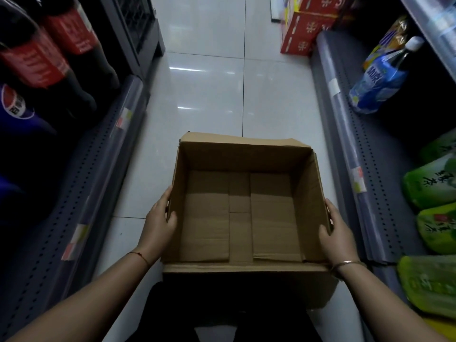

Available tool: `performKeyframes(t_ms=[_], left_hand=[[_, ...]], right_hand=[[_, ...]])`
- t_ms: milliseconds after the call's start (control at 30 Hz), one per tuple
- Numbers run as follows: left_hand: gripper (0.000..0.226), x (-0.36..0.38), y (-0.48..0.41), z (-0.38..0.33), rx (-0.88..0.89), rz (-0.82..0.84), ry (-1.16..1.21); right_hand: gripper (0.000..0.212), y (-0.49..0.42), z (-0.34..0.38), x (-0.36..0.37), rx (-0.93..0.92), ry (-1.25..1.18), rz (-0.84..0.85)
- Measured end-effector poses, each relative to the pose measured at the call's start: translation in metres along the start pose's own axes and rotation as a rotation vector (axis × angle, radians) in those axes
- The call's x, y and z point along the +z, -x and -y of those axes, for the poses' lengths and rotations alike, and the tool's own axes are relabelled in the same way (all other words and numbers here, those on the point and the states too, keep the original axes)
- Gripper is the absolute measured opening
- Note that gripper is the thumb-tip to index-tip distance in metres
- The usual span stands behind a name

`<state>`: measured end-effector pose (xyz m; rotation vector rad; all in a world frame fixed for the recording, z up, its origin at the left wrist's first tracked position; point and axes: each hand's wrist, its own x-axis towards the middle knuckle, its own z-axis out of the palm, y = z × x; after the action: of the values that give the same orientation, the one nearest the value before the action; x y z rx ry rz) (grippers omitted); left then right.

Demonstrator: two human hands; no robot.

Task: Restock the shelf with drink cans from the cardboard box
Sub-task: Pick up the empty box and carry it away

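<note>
An open brown cardboard box is in front of me in the aisle, above the white tiled floor. Only its bare bottom flaps show inside; I see no cans in it. My left hand grips the box's left wall, thumb inside and fingers outside. On the opposite wall, my right hand holds on the same way. No drink cans appear anywhere in view.
A grey shelf on the left carries large cola bottles with red labels. The right shelf holds a blue-labelled bottle and green packs. Red cartons are stacked on the floor far ahead at the right.
</note>
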<state>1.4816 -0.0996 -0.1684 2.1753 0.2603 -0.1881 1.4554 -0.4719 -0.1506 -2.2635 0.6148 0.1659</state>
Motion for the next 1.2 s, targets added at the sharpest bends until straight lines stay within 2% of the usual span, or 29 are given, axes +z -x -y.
performKeyframes(t_ms=[100,233,400,667,867,1067,1200], left_hand=[[0.063,-0.009,-0.005,-0.010,0.008,-0.010,-0.002],[0.063,-0.047,-0.015,-0.060,0.019,-0.013,0.006],[0.064,-0.116,-0.013,-0.151,0.022,-0.014,-0.031],[0.064,-0.229,0.016,-0.313,-0.014,-0.043,-0.046],[0.063,-0.289,0.003,-0.405,0.000,-0.085,-0.019],[0.062,-0.328,-0.044,-0.456,-0.019,-0.110,-0.026],[0.062,-0.339,-0.109,-0.474,-0.015,-0.110,0.002]], right_hand=[[0.067,-0.001,0.012,-0.005,-0.002,-0.039,-0.002],[0.067,-0.007,0.054,-0.035,-0.042,-0.052,-0.020],[0.067,0.008,0.134,-0.099,-0.085,0.010,-0.059],[0.065,0.050,0.274,-0.242,-0.088,0.002,0.002],[0.065,0.047,0.366,-0.310,-0.118,-0.051,-0.004],[0.066,0.002,0.435,-0.331,-0.152,-0.010,0.012],[0.067,-0.049,0.474,-0.325,-0.136,0.000,-0.010]])
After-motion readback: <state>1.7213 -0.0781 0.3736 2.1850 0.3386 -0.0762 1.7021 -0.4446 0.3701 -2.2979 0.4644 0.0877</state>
